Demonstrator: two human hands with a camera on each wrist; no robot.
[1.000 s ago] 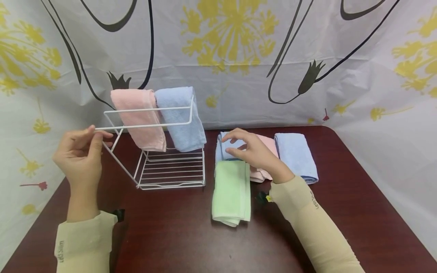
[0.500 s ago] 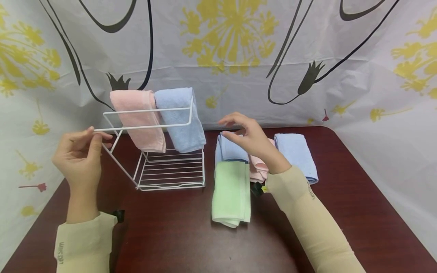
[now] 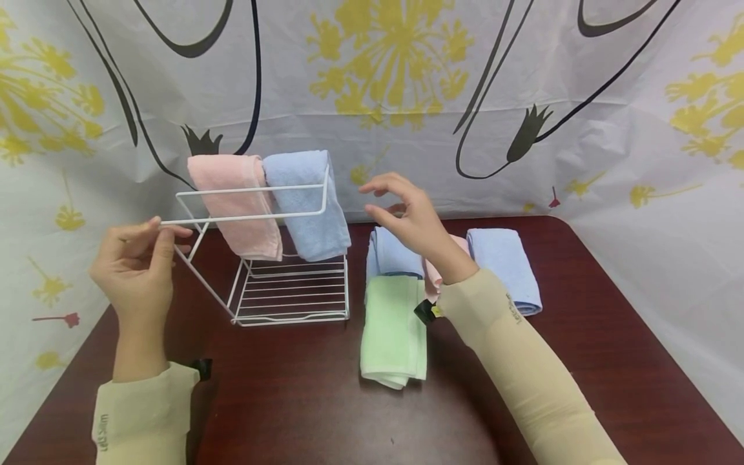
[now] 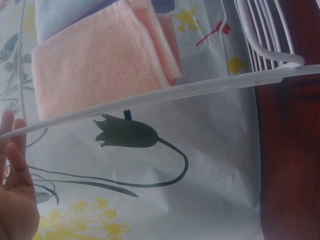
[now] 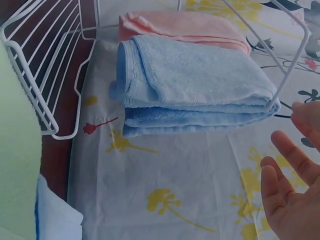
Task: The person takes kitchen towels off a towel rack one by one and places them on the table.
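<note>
My left hand point(image 3: 135, 261) pinches the upper left corner of a white wire rack point(image 3: 293, 316) between thumb and fingers. Over the rack's top bars hang a folded pink towel point(image 3: 235, 206) and a folded blue towel point(image 3: 305, 203), side by side. In the right wrist view the hanging blue towel point(image 5: 200, 75) is nearest, with the pink one behind it. My right hand point(image 3: 409, 216) hovers right of the rack, thumb and fingers apart and holding nothing. Below it, a folded blue towel point(image 3: 395, 252) lies on the table, partly covered by a light green towel point(image 3: 395, 329).
A pink towel point(image 3: 431, 278) lies mostly hidden behind my right forearm. Farther right is another folded blue towel point(image 3: 502, 268). The dark red table point(image 3: 290, 394) ends at a white patterned curtain point(image 3: 430, 155) at the back and sides.
My right hand has risen from above the towels on the table and moved left, toward the rack. The left hand keeps its grip, and the towels look unmoved.
</note>
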